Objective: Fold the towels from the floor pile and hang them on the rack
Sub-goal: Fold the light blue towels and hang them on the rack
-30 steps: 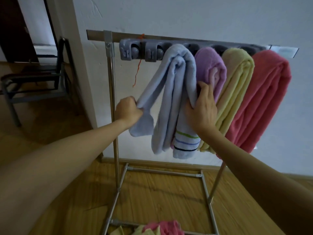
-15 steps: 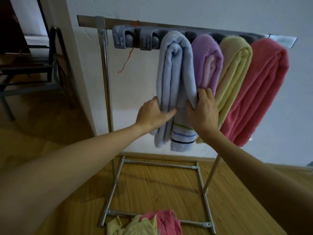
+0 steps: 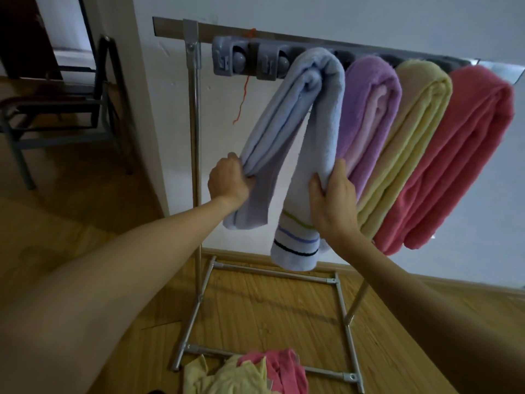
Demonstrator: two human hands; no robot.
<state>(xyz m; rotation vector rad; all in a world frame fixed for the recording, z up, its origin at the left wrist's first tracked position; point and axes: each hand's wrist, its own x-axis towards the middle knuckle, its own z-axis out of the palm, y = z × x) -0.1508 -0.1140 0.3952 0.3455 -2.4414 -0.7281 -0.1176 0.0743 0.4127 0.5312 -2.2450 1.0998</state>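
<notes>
The blue towel [image 3: 309,115] is draped over the rack [image 3: 195,115], its fold riding the top rail just beside the grey clip strip [image 3: 250,62], and its two hanging halves are spread apart like an inverted V. The step in hand looks like settling this towel in place: the left hand [image 3: 229,182] grips the plain half in a closed fist, bunching the cloth and drawing it toward the rack's upright post, while the right hand [image 3: 332,200] wraps its fingers round the striped half, thumb in front, holding it against the purple towel [image 3: 369,115]. The next move probably calls for bringing the two halves together so they hang straight and level, then letting go. Along the rail, away from the post, the purple towel hangs touching the blue one, then a yellow towel [image 3: 409,143], then a red towel [image 3: 460,160], each pressed against its neighbour. On the floor inside the rack's base frame lies the remaining pile [image 3: 250,373] of yellow and pink cloths, still to be folded.
</notes>
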